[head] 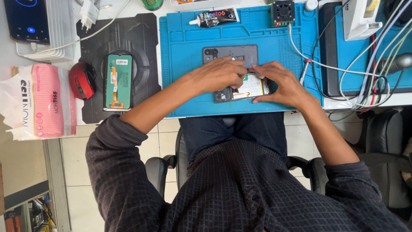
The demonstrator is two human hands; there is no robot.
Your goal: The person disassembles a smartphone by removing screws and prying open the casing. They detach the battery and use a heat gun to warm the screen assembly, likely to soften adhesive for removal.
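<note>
An opened phone (244, 91) with its white battery showing lies on the blue work mat (184, 51). A grey back cover (223, 53) lies just behind it. My left hand (221, 74) rests over the phone's upper left part with fingers curled down onto it. My right hand (281, 83) presses on the phone's right end, fingertips touching its top edge. Whether either hand holds a small tool is hidden.
A black glue tube (214, 17) and a small black fan (283, 11) sit at the mat's far edge. A phone screen panel (119, 80) lies on a dark mat to the left, beside a red mouse (83, 80) and a tissue pack (40, 101). Cables (365, 77) crowd the right.
</note>
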